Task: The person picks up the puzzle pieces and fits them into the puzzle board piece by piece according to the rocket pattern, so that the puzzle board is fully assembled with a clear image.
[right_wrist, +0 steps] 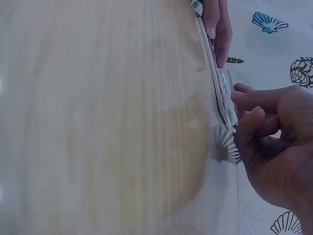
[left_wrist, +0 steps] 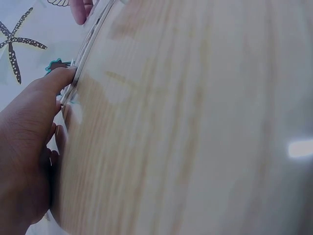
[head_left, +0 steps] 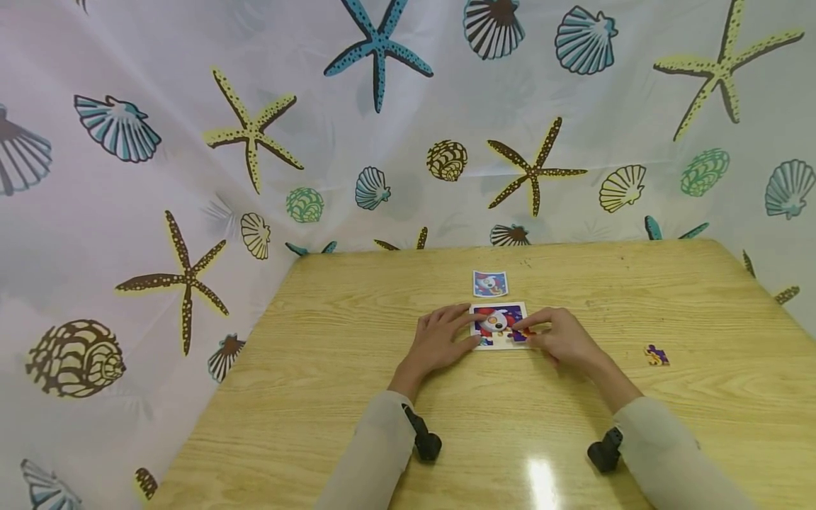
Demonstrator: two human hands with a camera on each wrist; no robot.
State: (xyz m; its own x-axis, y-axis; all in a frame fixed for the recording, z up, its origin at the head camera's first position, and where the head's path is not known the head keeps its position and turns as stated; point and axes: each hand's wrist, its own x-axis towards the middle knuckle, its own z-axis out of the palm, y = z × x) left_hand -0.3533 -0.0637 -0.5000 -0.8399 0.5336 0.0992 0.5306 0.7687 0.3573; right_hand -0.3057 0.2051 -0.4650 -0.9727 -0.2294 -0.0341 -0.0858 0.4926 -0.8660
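A small jigsaw puzzle [head_left: 494,346] in a white frame lies on the table, its picture a white and red cartoon figure on purple; pale gaps show along its lower part. My left hand [head_left: 440,340] rests at the frame's left side, fingers stretched over the top and thumb at the lower left edge [left_wrist: 29,122]. On the other side my right hand [head_left: 564,340] pinches a purple and orange puzzle piece [head_left: 519,335] at the puzzle's lower right. In the right wrist view, the thumb and forefinger of that hand [right_wrist: 274,132] come together beside the frame's edge [right_wrist: 212,73].
Behind the puzzle lies a small picture card [head_left: 489,284] with a similar figure. A loose puzzle piece [head_left: 656,355] sits to the right on the wooden table [head_left: 319,368]. A curtain [head_left: 408,142] printed with shells and starfish hangs round the table's back and left.
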